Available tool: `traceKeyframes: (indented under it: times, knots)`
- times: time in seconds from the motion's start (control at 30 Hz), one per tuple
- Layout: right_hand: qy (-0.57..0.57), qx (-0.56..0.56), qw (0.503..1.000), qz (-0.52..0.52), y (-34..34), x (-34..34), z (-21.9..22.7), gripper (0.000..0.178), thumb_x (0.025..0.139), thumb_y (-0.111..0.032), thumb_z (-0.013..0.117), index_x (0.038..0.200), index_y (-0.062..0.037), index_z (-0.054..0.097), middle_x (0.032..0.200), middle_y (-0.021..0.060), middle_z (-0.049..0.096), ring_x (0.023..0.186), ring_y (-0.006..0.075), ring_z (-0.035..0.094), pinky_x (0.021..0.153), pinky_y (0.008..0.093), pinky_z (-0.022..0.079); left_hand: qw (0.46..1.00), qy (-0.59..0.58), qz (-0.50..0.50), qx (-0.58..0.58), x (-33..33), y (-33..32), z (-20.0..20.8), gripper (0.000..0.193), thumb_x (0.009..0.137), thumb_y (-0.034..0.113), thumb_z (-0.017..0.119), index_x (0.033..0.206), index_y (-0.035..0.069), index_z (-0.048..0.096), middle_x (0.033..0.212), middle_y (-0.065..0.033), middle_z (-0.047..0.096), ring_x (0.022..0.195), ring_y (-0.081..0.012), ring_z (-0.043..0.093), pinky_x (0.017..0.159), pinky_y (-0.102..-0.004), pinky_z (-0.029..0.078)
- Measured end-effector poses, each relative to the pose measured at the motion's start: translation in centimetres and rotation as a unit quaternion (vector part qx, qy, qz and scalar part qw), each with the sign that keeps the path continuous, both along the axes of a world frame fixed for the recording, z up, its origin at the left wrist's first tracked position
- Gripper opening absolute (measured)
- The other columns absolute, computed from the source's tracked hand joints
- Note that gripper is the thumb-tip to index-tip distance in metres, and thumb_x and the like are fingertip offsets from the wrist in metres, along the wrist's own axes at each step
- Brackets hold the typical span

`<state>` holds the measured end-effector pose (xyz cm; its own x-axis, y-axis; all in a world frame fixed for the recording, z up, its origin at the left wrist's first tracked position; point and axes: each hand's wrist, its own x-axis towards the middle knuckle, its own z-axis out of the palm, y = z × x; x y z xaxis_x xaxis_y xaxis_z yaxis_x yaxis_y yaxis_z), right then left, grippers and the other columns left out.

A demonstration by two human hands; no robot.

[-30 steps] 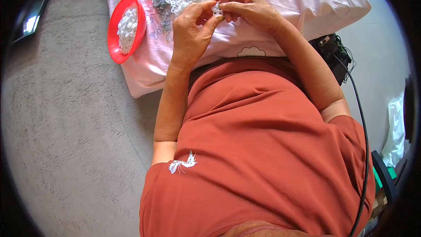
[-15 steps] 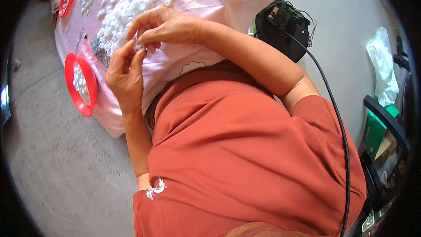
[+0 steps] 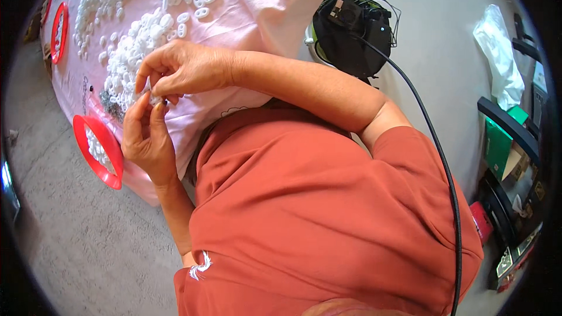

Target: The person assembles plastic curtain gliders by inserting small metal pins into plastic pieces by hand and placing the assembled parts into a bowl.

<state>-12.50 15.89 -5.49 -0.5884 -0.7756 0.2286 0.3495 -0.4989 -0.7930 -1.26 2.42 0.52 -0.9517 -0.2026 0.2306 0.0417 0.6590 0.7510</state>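
Observation:
A small white plastic piece (image 3: 156,100) is pinched between the thumb and forefinger of my left hand (image 3: 146,143). Right above it, my right hand (image 3: 190,69) has its thumb and fingers closed at the same spot. Whatever the right fingertips hold is too small and too covered to make out. Under and beyond my hands, a pile of white oval pieces with holes (image 3: 137,41) lies on the pink tablecloth (image 3: 252,20). By my left hand, a small clump of grey metallic bits (image 3: 110,104) sits at the pile's edge.
A red-rimmed bowl (image 3: 114,169) of white pieces stands at the table's left edge, with another red bowl (image 3: 55,41) farther off. A black bag with a device and wires (image 3: 357,29) is beyond my right arm. A black cable (image 3: 436,134) runs down my right side.
The whole view has shifted, so the table and hands sit lower and farther left in it. Both hands stay together at the small white piece; their pinch looks much the same.

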Motion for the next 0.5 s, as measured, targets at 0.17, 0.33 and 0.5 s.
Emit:
traceKeyframes:
  times: [0.17, 0.33, 0.5]
  knots:
    - [-0.001, -0.021, 1.0, 0.002, -0.35, 0.11, -0.53, 0.027, 0.083, -0.002, 0.056, 0.107, 0.0017, 0.066, 0.072, 0.0042, 0.065, 0.064, 0.0091, 0.063, 0.059, 0.0242, 0.051, 0.998, 0.007, 0.009, -0.07, 0.23, 0.06, 0.11, 0.026, 0.086, -0.008, 0.068, 0.112, -0.005, 0.066, 0.099, -0.0069, 0.066, 0.083, -0.0112, 0.063, 0.072, -0.0237, 0.053]
    - [-0.002, -0.038, 0.999, -0.019, -0.06, 0.06, -0.46, 0.026, 0.082, -0.001, 0.057, 0.106, 0.0016, 0.066, 0.072, 0.0043, 0.066, 0.064, 0.0094, 0.064, 0.06, 0.025, 0.053, 0.992, 0.022, 0.003, -0.121, -0.16, 0.7, 0.44, 0.027, 0.086, -0.008, 0.068, 0.112, -0.005, 0.066, 0.101, -0.0101, 0.067, 0.087, -0.0152, 0.065, 0.076, -0.0272, 0.056]
    - [0.014, -0.026, 0.999, -0.042, 0.18, 0.01, -0.05, 0.024, 0.081, -0.002, 0.058, 0.104, 0.0013, 0.065, 0.072, 0.0049, 0.066, 0.064, 0.0096, 0.064, 0.06, 0.0256, 0.053, 0.992, 0.024, 0.012, -0.125, -0.21, 0.43, 0.07, 0.026, 0.086, -0.008, 0.068, 0.112, -0.005, 0.065, 0.102, -0.0121, 0.068, 0.089, -0.0178, 0.067, 0.076, -0.0282, 0.056]
